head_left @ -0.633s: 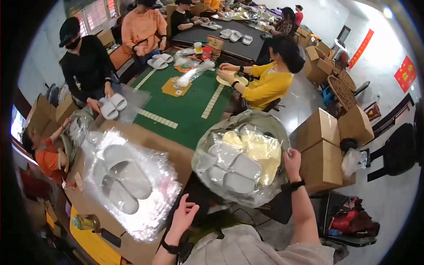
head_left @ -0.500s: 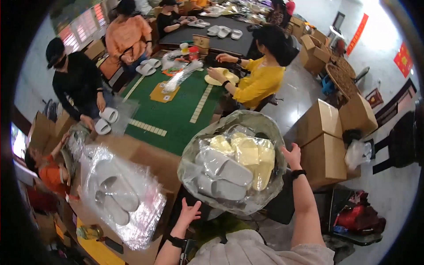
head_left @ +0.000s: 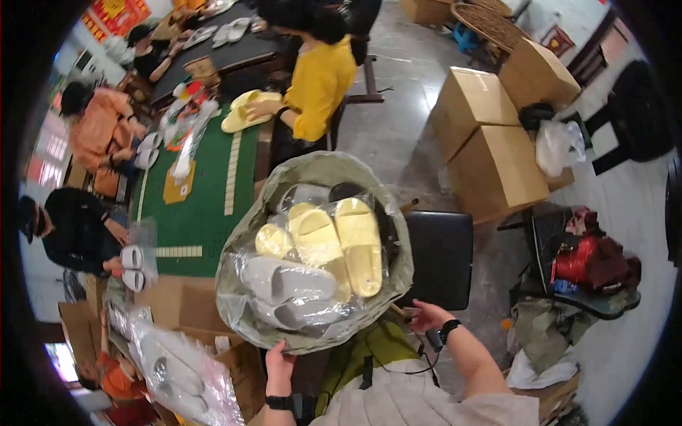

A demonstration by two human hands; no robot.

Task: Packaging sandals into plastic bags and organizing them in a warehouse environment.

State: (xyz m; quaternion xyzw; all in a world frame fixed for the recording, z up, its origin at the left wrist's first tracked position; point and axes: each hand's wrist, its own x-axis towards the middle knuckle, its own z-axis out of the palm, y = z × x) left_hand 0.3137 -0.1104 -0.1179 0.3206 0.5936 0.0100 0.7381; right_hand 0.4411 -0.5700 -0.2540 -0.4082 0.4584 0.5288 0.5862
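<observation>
A large clear plastic bag (head_left: 312,252) of yellow and grey slippers is held up at chest height. Its lower edge is gripped by the closed fingers of the left hand (head_left: 278,361); the right hand (head_left: 426,316) is at the bag's right underside, fingers curled, though whether they pinch the plastic cannot be told. Two brown cardboard boxes (head_left: 490,142) are stacked on the floor to the right. A second wrapped slipper pack (head_left: 177,366) lies at lower left.

Green table (head_left: 206,213), left of centre: pale tile rows, a tan card, bagged slippers (head_left: 186,138).
Grey floor (head_left: 405,121), upper right: stacked cardboard boxes (head_left: 490,142).
</observation>
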